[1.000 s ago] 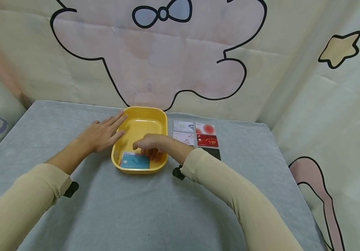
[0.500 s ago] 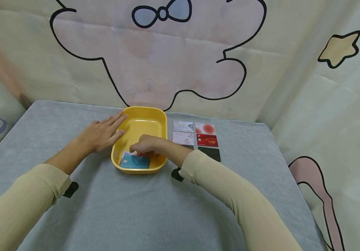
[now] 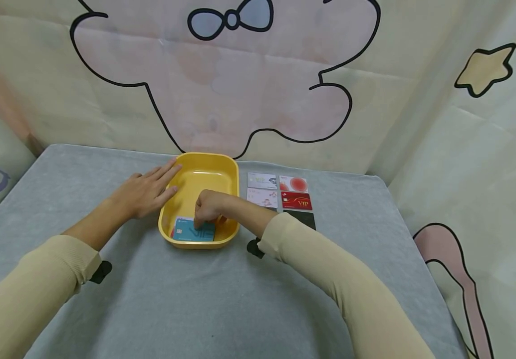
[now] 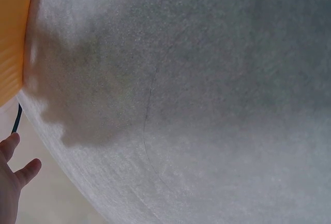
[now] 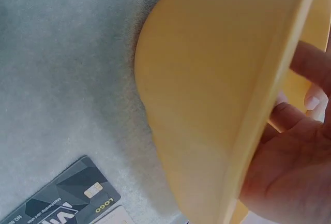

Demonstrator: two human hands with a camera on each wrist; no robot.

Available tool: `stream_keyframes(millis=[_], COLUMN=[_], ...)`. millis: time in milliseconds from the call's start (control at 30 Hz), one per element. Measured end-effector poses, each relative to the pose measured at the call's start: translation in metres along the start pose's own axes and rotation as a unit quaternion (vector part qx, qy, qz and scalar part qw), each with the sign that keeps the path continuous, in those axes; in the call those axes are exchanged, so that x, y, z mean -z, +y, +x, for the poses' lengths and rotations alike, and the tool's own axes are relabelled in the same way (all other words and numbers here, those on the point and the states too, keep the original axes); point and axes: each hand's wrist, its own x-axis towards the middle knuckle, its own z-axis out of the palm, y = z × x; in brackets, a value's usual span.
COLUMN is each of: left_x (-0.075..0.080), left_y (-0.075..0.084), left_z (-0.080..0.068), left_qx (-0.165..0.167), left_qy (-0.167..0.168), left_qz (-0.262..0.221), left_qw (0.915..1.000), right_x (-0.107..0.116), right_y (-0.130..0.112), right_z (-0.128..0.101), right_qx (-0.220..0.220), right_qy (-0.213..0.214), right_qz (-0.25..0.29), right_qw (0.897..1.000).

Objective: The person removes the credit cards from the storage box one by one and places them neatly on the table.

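Observation:
The yellow tray (image 3: 208, 156) stands on the grey cloth. My left hand (image 3: 143, 192) lies along its left rim, fingers extended and thumb over the inside. Inside the tray, at the near end, a blue card (image 3: 186, 234) lies flat, with a pale edge of another card showing behind it. My right hand (image 3: 210, 205) reaches in over the right rim, one fingertip pointing down at the blue card and covering part of its print. In the right wrist view, the tray wall (image 5: 207, 79) partly hides this hand's bent fingers (image 5: 310, 66).
Right of the tray, several cards lie in two columns: a white one (image 3: 262, 180), a pale pink one (image 3: 261, 198), one with a red circle (image 3: 294, 184), a red VIP card (image 3: 297, 200) and a dark one (image 3: 302, 219). A printed curtain (image 3: 258, 94) hangs behind the table.
My right hand has shifted, its fingertip now over the blue card instead of behind it. The blue card has straightened from a slight slant. The left hand stays on the rim.

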Motion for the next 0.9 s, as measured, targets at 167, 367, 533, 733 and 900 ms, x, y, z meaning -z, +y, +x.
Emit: stream_keyframes(millis=[167, 367, 533, 733, 900], left_x=[0.0, 0.0, 0.0, 0.0, -0.001], left_y=[0.0, 0.001, 0.001, 0.002, 0.002], left_z=[0.0, 0.001, 0.001, 0.001, 0.002], left_qx=[0.003, 0.006, 0.004, 0.006, 0.009], left_qy=[-0.001, -0.002, 0.005, 0.004, 0.003], left_qz=[0.001, -0.002, -0.003, 0.0, 0.004], left_qw=[1.0, 1.0, 1.0, 1.0, 0.9999], right_x=[0.002, 0.006, 0.013, 0.026, 0.041], right_y=[0.0, 0.001, 0.004, 0.016, 0.029], right_z=[-0.001, -0.005, -0.012, -0.025, -0.039], right_qx=[0.011, 0.019, 0.038, 0.062, 0.109], right_qy=[-0.014, -0.01, 0.021, 0.057, 0.071], right_qz=[0.008, 0.012, 0.017, 0.034, 0.055], right_qw=[1.0, 1.0, 0.999, 0.996, 0.99])
